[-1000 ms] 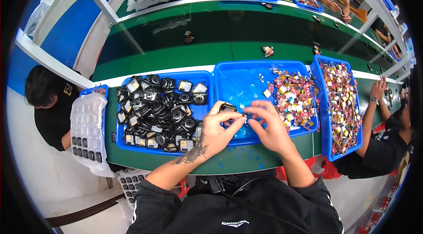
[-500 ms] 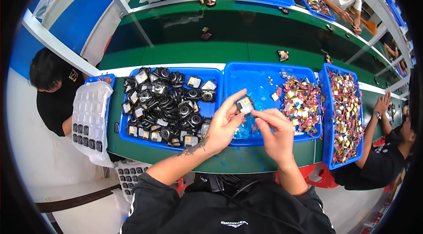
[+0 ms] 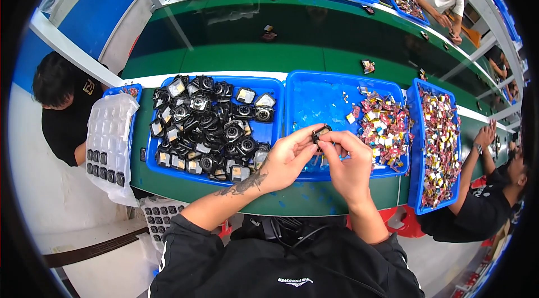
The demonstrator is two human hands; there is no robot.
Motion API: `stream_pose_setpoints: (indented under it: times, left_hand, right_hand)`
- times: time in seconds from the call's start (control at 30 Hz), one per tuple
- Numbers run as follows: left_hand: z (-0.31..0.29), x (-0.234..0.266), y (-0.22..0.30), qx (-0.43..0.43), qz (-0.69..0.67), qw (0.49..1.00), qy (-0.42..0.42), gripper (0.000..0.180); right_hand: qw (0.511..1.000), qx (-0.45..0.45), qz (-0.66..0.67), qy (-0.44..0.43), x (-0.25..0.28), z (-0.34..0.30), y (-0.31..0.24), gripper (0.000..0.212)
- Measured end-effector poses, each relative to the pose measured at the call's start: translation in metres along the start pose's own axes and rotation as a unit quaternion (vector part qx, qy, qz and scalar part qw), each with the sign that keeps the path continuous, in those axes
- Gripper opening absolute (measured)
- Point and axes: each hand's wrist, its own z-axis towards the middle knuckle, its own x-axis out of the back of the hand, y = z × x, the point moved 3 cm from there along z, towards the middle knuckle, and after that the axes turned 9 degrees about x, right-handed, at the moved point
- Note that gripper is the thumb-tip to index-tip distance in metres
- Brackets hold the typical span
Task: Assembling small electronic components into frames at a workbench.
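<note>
A small black smartwatch case, turned on its edge, is held over the near part of the middle blue tray. My left hand grips it from the left between thumb and fingers. My right hand pinches at its near right side; whether a small part is in those fingertips cannot be made out. To the left, a heap of black watch cases fills much of another blue tray. Small battery-like parts in red, white and yellow are piled in the middle tray's right side.
A third blue tray, full of similar small parts, stands at the right. Beyond a pale ledge, a green conveyor carries scattered pieces. A white moulded tray with several watch cases is at the left. Co-workers sit left, right and across.
The watch case has tipped from showing its pale inside to standing on edge. My right fingers have closed in on it. Across the conveyor, a co-worker's hand has left a piece on the belt.
</note>
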Motion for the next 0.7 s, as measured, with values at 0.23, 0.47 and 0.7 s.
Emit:
stream_pose_setpoints:
  times: [0.23,0.47,0.7]
  left_hand:
    - [-0.0022,0.0020,-0.0073,-0.015,0.016,1.000,-0.009,0.044]
    - [-0.0010,0.0002,-0.0069,-0.016,-0.010,1.000,-0.019,0.044]
    - [-0.0026,-0.0006,-0.0065,-0.005,-0.006,1.000,-0.018,0.045]
  right_hand:
    - [0.999,0.019,-0.024,-0.018,0.0020,0.0026,-0.0041,0.010]
    - [0.999,-0.029,0.022,-0.018,0.0041,-0.0002,0.0011,0.009]
    - [0.998,-0.048,0.019,-0.024,0.0038,-0.0020,0.0035,0.009]
